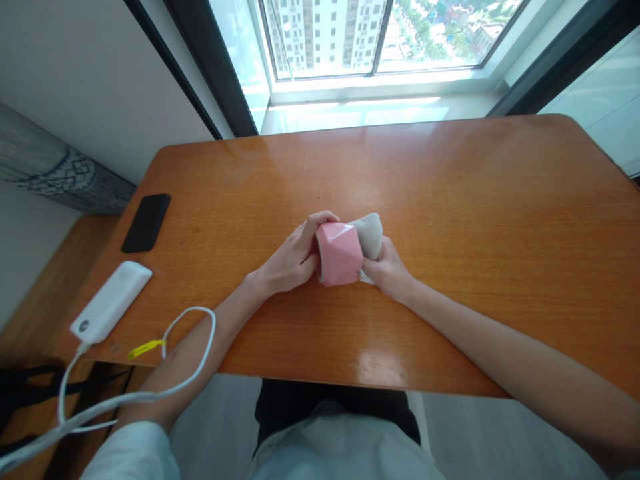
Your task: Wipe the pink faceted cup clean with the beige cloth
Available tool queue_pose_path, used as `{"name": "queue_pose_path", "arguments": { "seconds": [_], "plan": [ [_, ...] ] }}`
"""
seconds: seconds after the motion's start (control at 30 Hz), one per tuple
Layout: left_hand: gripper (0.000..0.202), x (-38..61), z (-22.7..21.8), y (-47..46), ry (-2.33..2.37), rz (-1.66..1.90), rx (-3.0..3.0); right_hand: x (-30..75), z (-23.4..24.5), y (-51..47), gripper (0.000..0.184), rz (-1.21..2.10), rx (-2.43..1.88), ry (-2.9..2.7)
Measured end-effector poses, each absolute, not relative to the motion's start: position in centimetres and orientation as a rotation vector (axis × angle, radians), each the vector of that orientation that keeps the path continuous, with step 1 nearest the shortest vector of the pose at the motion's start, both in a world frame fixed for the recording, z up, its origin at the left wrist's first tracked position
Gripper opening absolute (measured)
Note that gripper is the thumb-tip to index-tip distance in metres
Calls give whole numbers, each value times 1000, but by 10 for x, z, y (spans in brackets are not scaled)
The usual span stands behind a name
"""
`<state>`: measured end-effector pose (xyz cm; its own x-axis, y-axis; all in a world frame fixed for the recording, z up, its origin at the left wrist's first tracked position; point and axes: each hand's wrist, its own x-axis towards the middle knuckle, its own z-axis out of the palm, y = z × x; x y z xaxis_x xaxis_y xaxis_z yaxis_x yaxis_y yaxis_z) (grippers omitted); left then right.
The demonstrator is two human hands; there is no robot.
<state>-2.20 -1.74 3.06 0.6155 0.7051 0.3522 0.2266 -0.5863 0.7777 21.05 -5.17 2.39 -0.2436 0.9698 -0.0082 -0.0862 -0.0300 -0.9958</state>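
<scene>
A pink faceted ceramic pot point(339, 254) lies on its side in the middle of the wooden table, its rim facing my left hand. My left hand point(293, 257) grips the pot's left end, with the fingers curled over the top. A beige cloth point(371, 236) is bunched against the pot's right side. My right hand point(388, 269) holds the cloth and presses it to the pot. The pot hides part of the cloth, and I cannot see the pot's inside.
A black smartphone point(146, 223) and a white power bank point(111, 302) lie at the table's left edge. A white cable point(197, 310) loops from the power bank across my left forearm, near a yellow tag point(145, 349). A window point(325, 40) lies beyond the table.
</scene>
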Motion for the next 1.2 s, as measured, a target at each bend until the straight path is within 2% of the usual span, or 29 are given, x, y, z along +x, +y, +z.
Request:
{"name": "queue_pose_path", "arguments": {
  "seconds": [0.8,1.2],
  "plan": [
    [47,-28,24,-13,931,675,2176,212,22,-50,16,1323,-1086,-1388],
    [50,-31,23,-9,951,781,2245,213,21,-51,17,1311,-1103,-1387]
  ]
}}
